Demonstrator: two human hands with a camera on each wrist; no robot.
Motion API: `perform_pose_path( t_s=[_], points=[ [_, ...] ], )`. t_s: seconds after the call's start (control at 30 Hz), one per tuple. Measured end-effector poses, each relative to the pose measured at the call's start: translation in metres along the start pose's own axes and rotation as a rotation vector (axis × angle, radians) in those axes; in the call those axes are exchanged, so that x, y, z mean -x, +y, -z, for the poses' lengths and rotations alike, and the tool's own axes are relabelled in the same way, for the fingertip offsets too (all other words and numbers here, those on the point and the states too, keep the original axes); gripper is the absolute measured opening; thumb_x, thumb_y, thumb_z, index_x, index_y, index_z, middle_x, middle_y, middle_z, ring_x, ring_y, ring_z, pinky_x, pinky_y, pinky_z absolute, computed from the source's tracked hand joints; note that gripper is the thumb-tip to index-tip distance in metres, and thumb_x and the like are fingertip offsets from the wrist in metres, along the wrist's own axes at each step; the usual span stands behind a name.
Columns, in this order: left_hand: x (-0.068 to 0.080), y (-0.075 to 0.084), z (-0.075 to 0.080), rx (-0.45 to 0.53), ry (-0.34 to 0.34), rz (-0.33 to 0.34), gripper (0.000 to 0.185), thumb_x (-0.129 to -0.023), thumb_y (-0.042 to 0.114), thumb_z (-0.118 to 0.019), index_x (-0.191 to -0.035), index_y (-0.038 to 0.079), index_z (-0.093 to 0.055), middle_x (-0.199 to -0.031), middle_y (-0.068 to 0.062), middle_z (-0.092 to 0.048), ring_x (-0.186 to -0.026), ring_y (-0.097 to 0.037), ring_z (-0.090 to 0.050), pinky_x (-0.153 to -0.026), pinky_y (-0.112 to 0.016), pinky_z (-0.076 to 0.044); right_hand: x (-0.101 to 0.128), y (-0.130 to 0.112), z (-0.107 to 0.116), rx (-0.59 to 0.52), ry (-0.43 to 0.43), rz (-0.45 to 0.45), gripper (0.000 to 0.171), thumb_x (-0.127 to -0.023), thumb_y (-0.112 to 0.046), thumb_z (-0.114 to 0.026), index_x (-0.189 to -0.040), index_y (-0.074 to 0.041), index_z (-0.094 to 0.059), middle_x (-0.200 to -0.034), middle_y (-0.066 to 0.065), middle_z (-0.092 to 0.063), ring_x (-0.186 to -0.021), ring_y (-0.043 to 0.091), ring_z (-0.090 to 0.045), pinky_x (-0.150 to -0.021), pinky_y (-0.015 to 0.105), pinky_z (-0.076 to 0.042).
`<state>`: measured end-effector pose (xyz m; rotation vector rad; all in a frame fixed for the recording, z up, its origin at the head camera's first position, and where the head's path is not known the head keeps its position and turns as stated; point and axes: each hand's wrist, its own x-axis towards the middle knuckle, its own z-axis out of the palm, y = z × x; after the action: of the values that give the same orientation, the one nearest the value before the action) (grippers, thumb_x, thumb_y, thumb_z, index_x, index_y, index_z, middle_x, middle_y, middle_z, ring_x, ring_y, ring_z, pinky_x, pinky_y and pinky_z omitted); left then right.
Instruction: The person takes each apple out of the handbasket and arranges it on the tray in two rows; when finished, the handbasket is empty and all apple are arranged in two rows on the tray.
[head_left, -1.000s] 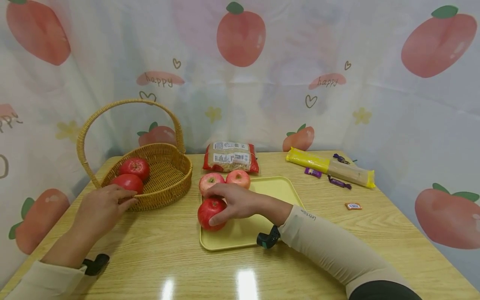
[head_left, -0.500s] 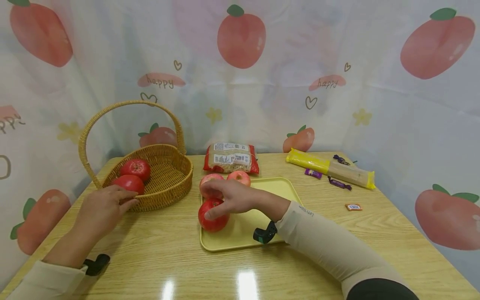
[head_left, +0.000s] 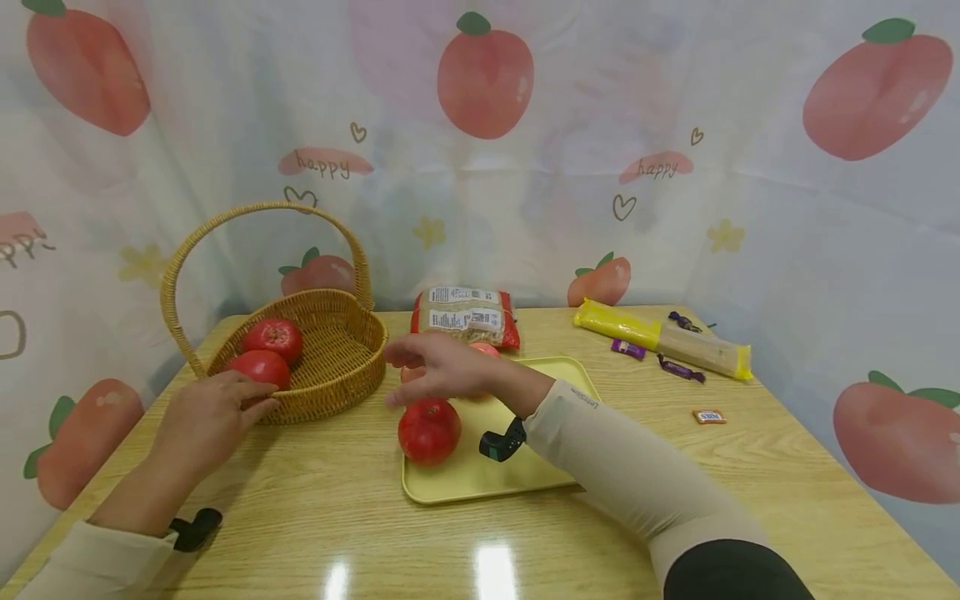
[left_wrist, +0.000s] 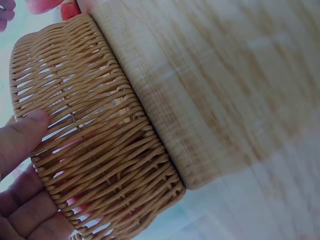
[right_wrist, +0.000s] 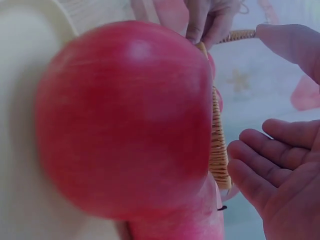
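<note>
The right hand (head_left: 435, 368) hovers open, its grip wide, just above the red apple (head_left: 429, 431). The left hand (head_left: 206, 417) rests relaxed against the wicker basket (head_left: 330, 367).

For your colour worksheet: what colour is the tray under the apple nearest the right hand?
Pale yellow. The tray shows best in the head view, with the red apple on its near left corner.

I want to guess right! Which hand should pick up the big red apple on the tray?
Probably the right hand: it hovers open just above the apple on the tray. The left hand is across the table, resting against the basket.
</note>
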<state>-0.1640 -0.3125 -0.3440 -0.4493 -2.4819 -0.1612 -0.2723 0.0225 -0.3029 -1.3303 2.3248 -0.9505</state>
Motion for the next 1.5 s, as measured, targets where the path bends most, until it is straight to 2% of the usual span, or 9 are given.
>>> perform_pose_path(
  t_s=[0.23, 0.43, 0.6, 0.83, 0.97, 1.13, 1.33, 1.5],
  points=[
    [0.002, -0.002, 0.0, -0.007, 0.029, -0.014, 0.024, -0.075, 0.018, -0.091, -0.095, 0.008, -0.083, -0.084, -0.008, -0.075, -0.074, -0.032, -0.069, -0.062, -0.052, -0.055, -0.027, -0.007, 0.002, 0.015, -0.013, -0.002, 0.074, -0.093, -0.039, -0.076, -0.155, -0.01, -0.046, -0.154, 0.003, -0.054, -0.139, 0.015, -0.054, -0.114, 0.027, -0.044],
    [0.002, -0.002, -0.001, 0.011, 0.002, 0.017, 0.022, -0.079, 0.019, -0.089, -0.096, 0.008, -0.083, -0.088, -0.01, -0.076, -0.08, -0.035, -0.071, -0.068, -0.056, -0.056, -0.045, -0.014, 0.002, 0.017, -0.018, -0.001, 0.075, -0.093, -0.044, -0.075, -0.155, -0.012, -0.046, -0.151, 0.0, -0.056, -0.137, 0.013, -0.055, -0.115, 0.031, -0.044],
    [0.001, -0.002, -0.002, 0.008, 0.0, 0.012, 0.021, -0.079, 0.02, -0.089, -0.095, 0.009, -0.083, -0.087, -0.008, -0.076, -0.077, -0.032, -0.07, -0.066, -0.053, -0.055, -0.06, -0.016, 0.001, 0.016, -0.008, 0.0, 0.077, -0.092, -0.045, -0.076, -0.154, -0.011, -0.047, -0.149, -0.001, -0.058, -0.135, 0.01, -0.056, -0.113, 0.026, -0.045],
    [0.001, -0.002, -0.004, 0.004, 0.014, 0.001, 0.021, -0.078, 0.02, -0.09, -0.095, 0.009, -0.083, -0.086, -0.009, -0.076, -0.077, -0.033, -0.071, -0.065, -0.053, -0.055, -0.081, -0.021, 0.004, 0.018, 0.016, -0.008, 0.074, -0.093, -0.044, -0.075, -0.153, -0.011, -0.049, -0.147, 0.001, -0.059, -0.134, 0.012, -0.057, -0.109, 0.022, -0.046],
    [0.001, -0.002, -0.003, 0.013, 0.002, 0.011, 0.02, -0.079, 0.019, -0.09, -0.095, 0.008, -0.083, -0.087, -0.009, -0.076, -0.076, -0.032, -0.071, -0.064, -0.052, -0.055, -0.092, -0.021, 0.003, 0.013, 0.017, -0.047, 0.075, -0.092, -0.046, -0.076, -0.154, -0.012, -0.049, -0.148, 0.0, -0.058, -0.133, 0.011, -0.057, -0.107, 0.022, -0.047],
    [0.002, -0.001, -0.002, 0.007, -0.018, 0.027, 0.02, -0.08, 0.02, -0.089, -0.096, 0.009, -0.084, -0.087, -0.008, -0.076, -0.075, -0.031, -0.07, -0.062, -0.051, -0.055, -0.105, -0.018, 0.001, -0.003, 0.02, -0.068, 0.077, -0.093, -0.045, -0.076, -0.155, -0.011, -0.047, -0.152, 0.005, -0.056, -0.134, 0.013, -0.057, -0.107, 0.025, -0.048],
    [0.003, 0.0, 0.0, 0.004, -0.057, 0.052, 0.02, -0.082, 0.02, -0.088, -0.098, 0.009, -0.083, -0.089, -0.01, -0.076, -0.077, -0.032, -0.071, -0.065, -0.052, -0.056, -0.12, -0.015, -0.004, -0.007, 0.046, -0.084, 0.075, -0.092, -0.047, -0.077, -0.153, -0.012, -0.05, -0.147, 0.006, -0.06, -0.13, 0.012, -0.058, -0.106, 0.025, -0.049],
    [0.002, -0.001, -0.003, 0.01, -0.01, 0.013, 0.021, -0.079, 0.019, -0.089, -0.096, 0.008, -0.083, -0.087, -0.009, -0.076, -0.076, -0.031, -0.071, -0.065, -0.052, -0.056, -0.13, -0.012, -0.006, -0.025, 0.067, -0.099, 0.074, -0.092, -0.048, -0.076, -0.151, -0.011, -0.053, -0.144, 0.004, -0.062, -0.128, 0.012, -0.059, -0.105, 0.025, -0.049]
  ],
)
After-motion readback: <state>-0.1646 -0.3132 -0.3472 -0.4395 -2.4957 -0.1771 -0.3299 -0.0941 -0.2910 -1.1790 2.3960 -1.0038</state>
